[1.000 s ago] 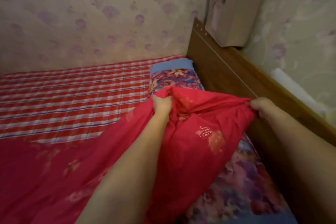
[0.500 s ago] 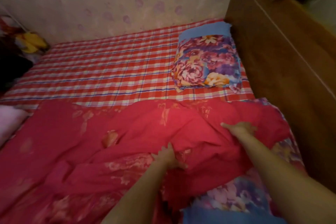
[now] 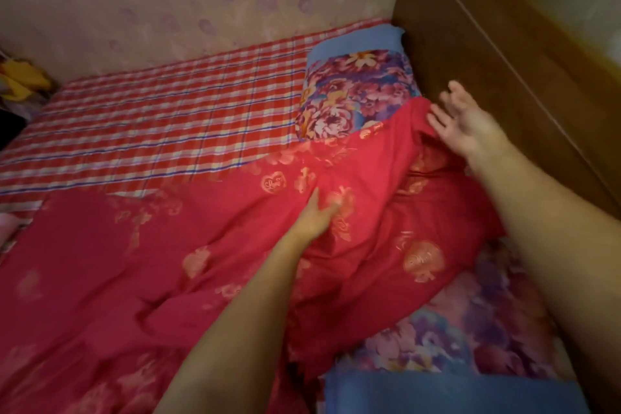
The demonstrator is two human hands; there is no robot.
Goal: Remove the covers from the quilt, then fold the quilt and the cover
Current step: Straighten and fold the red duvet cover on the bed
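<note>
One red fabric cover with gold floral print (image 3: 208, 245) lies crumpled across the near half of the bed. One quilt in purple-and-blue floral fabric (image 3: 477, 323) lies partly under its right edge, exposed at the near right. Two hands are in view. The left hand (image 3: 316, 217) rests on a fold mid-cover; motion blur hides whether it pinches the cloth. The right hand (image 3: 465, 119) is released, fingers spread, at the cover's far corner. One floral pillow with a blue end (image 3: 356, 91) touches the brown wooden headboard (image 3: 497, 70). One red-and-white checked sheet (image 3: 161, 124) covers the far half.
</note>
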